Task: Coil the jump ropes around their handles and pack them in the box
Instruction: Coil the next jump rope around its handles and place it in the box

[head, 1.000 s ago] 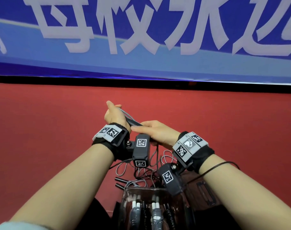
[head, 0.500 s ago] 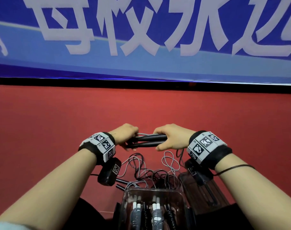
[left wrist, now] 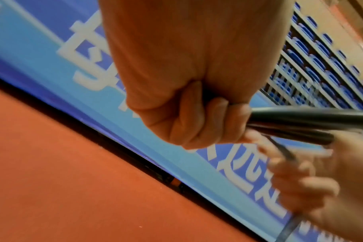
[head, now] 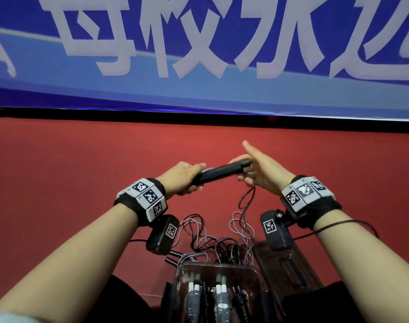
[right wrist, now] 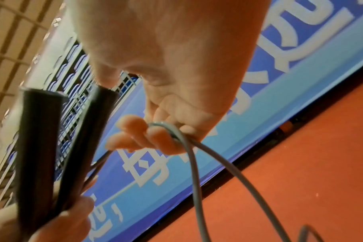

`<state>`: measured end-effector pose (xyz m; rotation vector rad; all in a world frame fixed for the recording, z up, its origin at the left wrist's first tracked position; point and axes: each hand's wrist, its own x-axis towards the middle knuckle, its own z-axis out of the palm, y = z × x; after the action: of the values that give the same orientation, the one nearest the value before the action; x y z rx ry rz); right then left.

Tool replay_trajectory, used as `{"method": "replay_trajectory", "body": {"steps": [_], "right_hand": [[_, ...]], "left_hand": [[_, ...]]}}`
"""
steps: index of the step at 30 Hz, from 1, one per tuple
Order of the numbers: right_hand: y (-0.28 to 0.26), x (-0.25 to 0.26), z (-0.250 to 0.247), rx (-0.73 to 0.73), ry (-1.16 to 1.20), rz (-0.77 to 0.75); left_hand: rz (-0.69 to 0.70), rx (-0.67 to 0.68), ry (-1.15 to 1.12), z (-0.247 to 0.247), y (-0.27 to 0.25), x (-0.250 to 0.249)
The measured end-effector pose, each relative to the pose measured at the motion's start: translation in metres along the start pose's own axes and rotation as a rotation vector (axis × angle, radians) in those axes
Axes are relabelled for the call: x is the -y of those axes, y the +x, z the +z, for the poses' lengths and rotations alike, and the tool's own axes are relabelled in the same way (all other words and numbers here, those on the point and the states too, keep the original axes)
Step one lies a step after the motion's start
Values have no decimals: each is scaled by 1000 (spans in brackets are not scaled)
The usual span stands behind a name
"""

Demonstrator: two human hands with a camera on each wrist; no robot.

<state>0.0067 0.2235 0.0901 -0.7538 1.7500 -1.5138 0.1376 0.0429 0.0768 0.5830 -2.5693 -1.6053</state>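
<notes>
My left hand (head: pixel 185 177) grips two black jump-rope handles (head: pixel 220 172) held side by side, pointing right and slightly up. The same handles (left wrist: pixel 305 121) jut from my fist in the left wrist view, and the handles (right wrist: pixel 52 155) show in the right wrist view. My right hand (head: pixel 252 173) is at the handles' far end, thumb raised, with curled fingers (right wrist: pixel 153 140) pinching the thin grey rope (right wrist: pixel 189 157). That rope (head: pixel 245 206) hangs down to a loose tangle (head: pixel 220 238) on the red floor. A clear plastic box (head: pixel 182 273) below holds several coiled ropes.
A red floor (head: pixel 59 183) stretches ahead to a blue banner (head: pixel 199 89) with white characters. Two more black handles (head: pixel 173 257) lie by the box's left corner. A dark lid (head: pixel 289 266) rests to the box's right.
My hands swung the handles from an upright hold to a near-level one. My right hand let go of the handle end and now pinches the rope, thumb lifted.
</notes>
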Motion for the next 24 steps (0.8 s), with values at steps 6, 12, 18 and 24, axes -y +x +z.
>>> {"method": "replay_trajectory", "body": {"steps": [6, 12, 18, 24], "right_hand": [[10, -16, 29, -36, -209, -5], [-8, -13, 74, -42, -901, -316], [-16, -5, 91, 87, -1154, -557], [-12, 11, 68, -1, -951, -578]], "left_hand": [[-5, -245, -437, 2, 8, -16], [-39, -661, -50, -8, 21, 6], [140, -698, 390, -3, 11, 0], [179, -653, 656, -1, 10, -1]]}}
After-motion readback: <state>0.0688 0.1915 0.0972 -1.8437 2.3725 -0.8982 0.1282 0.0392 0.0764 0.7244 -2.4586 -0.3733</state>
